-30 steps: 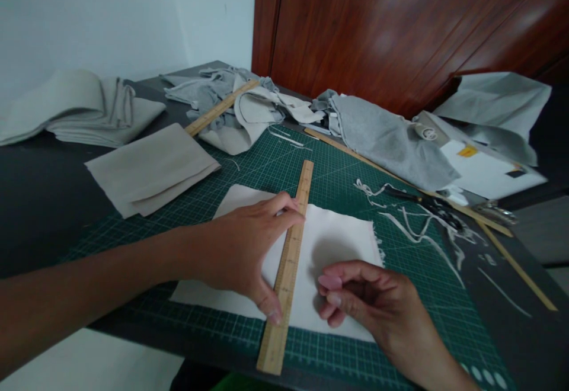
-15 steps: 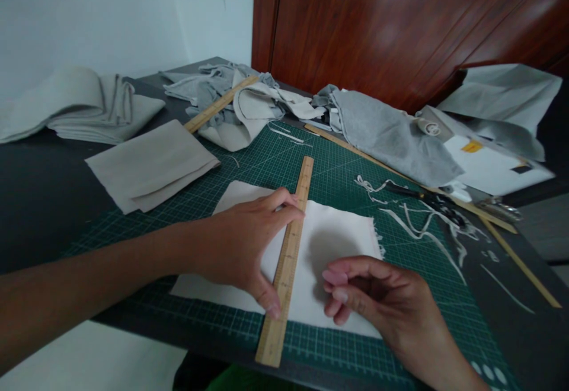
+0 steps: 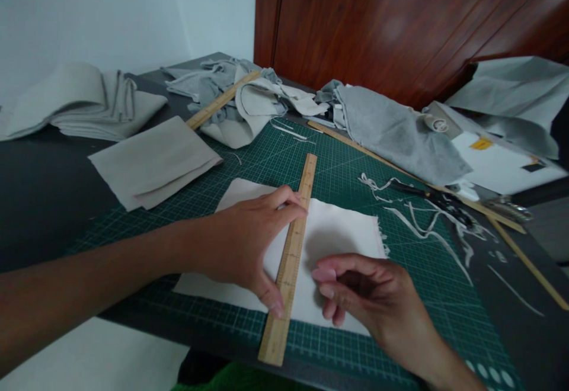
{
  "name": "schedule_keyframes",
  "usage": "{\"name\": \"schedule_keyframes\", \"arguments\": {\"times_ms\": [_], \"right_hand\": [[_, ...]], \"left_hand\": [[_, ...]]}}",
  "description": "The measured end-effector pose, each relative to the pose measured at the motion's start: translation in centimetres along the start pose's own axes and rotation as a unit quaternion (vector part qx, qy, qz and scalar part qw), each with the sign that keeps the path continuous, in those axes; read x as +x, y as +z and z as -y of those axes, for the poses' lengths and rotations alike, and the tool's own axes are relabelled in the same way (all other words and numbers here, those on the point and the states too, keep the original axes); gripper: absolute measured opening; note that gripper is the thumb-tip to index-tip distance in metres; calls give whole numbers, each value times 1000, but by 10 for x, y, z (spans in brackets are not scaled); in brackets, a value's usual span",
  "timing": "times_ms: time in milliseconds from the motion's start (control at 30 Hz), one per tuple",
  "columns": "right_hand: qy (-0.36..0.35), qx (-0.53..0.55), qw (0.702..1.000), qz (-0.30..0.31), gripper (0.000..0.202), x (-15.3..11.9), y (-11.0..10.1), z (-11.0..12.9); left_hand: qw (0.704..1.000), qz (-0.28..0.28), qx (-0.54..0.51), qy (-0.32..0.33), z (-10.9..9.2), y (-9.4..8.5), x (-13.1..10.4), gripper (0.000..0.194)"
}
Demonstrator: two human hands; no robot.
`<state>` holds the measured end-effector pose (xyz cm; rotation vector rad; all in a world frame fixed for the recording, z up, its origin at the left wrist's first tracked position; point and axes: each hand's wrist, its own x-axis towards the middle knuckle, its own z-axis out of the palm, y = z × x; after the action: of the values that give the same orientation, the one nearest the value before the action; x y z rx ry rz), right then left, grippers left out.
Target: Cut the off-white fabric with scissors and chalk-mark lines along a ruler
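Note:
A wooden ruler (image 3: 291, 255) lies across a white cloth (image 3: 342, 225) on the green cutting mat (image 3: 342, 169). Thumb and fingers of my left hand (image 3: 240, 240) are spread, pressing on the ruler's left edge, with the palm over the cloth. My right hand (image 3: 377, 302) pinches a small pink piece (image 3: 324, 274), perhaps chalk, over the cloth to the right of the ruler. The cloth's right edge is frayed.
Folded beige cloth (image 3: 155, 160) lies at the left, with a folded stack (image 3: 98, 106) behind. Grey scraps (image 3: 213, 92) and a second ruler (image 3: 222, 101) are at the back. Black scissors (image 3: 435, 201), loose strips and a white box (image 3: 502, 160) are at the right.
My right hand has moved slightly left, nearer the ruler, with the pink piece still pinched. My left hand stays on the ruler. The view has shifted a little.

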<state>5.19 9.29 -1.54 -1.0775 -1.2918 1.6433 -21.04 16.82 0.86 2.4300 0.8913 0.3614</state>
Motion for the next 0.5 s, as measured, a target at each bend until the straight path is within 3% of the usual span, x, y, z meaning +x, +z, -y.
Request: {"name": "schedule_keyframes", "arguments": {"times_ms": [367, 500], "right_hand": [[12, -22, 1000, 1, 20, 0, 4, 4], [-6, -40, 999, 0, 14, -2, 3, 4]], "left_hand": [[1000, -13, -20, 18, 1, 1, 0, 109], [1000, -7, -11, 14, 0, 0, -1, 110]]}}
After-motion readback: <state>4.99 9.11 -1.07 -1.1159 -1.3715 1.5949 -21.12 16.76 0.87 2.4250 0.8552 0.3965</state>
